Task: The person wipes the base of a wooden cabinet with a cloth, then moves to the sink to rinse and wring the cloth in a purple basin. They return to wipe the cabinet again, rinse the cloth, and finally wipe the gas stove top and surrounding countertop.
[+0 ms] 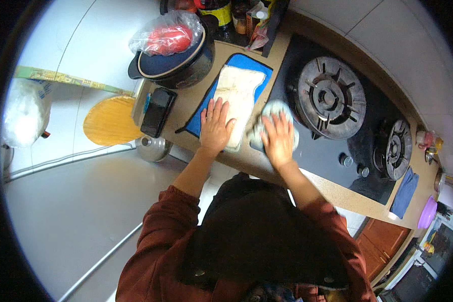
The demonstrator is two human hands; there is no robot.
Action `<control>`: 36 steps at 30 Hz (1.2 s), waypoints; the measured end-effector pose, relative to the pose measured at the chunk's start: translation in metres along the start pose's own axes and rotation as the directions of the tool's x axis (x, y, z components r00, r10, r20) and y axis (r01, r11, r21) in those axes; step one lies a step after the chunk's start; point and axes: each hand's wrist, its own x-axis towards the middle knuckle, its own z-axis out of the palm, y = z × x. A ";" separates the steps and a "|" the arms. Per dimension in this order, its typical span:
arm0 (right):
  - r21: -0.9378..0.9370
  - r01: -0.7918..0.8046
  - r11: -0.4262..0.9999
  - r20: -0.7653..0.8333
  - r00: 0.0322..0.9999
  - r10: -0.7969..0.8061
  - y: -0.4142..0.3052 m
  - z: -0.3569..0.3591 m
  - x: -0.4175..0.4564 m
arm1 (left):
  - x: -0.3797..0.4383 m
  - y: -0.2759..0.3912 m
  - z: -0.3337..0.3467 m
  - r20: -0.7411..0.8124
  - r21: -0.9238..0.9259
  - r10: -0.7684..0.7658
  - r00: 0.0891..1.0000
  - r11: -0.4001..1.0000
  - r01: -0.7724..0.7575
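Note:
My left hand [216,130] lies flat, fingers spread a little, on a folded cream cloth [241,85]. Beneath that cloth is a blue mat [262,67] with dark edging, resting on the speckled tan countertop [283,51]. My right hand [278,137] presses down on a pale, crumpled cloth [277,107] at the left edge of the black gas cooktop [317,154]. This hand is slightly blurred, its fingers over the cloth; whether they grip it is hard to see. The larger burner [328,97] with its metal pot support stands just right of the pale cloth.
A dark lidded pot [196,71] carries a plastic bag with red contents [170,37]. Nearby lies a black phone-like object [158,112]. Bottles and packets [245,20] crowd the back corner. Rightward are two knobs [346,160], a smaller burner [395,150], a folded blue cloth [404,192] and a purple basin [427,212].

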 end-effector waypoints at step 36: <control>0.016 -0.678 0.735 -0.385 0.674 0.630 0.165 -0.108 -0.249 | -0.007 0.002 0.007 -0.005 0.207 0.099 0.995 0.974 -0.096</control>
